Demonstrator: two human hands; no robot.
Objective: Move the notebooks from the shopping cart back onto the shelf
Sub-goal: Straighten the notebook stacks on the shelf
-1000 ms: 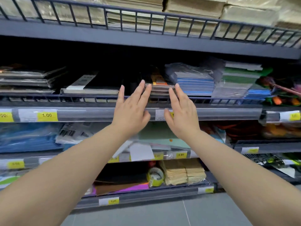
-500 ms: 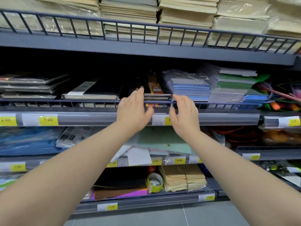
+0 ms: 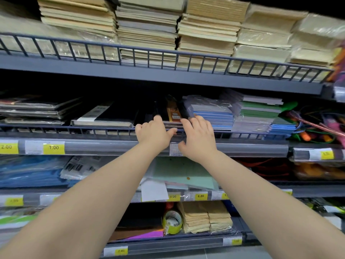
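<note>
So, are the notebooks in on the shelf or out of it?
In. The notebooks lie flat behind the rail, with the left hand and right hand curled on them.

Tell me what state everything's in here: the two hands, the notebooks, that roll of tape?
left hand, fingers curled over the dark notebooks, thumb below.
right hand, fingers curled at the same stack's right edge; grip unclear.
dark notebooks, stacked flat behind the shelf rail.
blue notebooks, stacked flat, plastic-wrapped.
tape roll, standing on edge, lowest shelf.
</note>
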